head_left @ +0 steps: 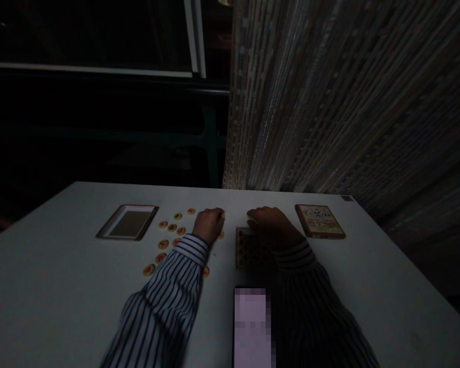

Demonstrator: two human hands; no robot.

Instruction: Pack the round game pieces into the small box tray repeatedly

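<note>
My left hand (209, 224) rests knuckles-up on the white table (61, 286) with its fingers curled, among several round yellow game pieces (171, 228) with red marks. What its fingers hold, if anything, is hidden. My right hand (270, 221) lies over the far edge of a small folded game board (249, 251) with a grid pattern, fingers bent down onto it. Both arms wear striped sleeves.
An open box tray (127, 222) lies to the left of the pieces. A box lid (320, 221) with a printed picture lies at the right. A phone (252, 327) with a lit screen sits at the near edge. Behind the table hangs a ribbed wall (348, 102).
</note>
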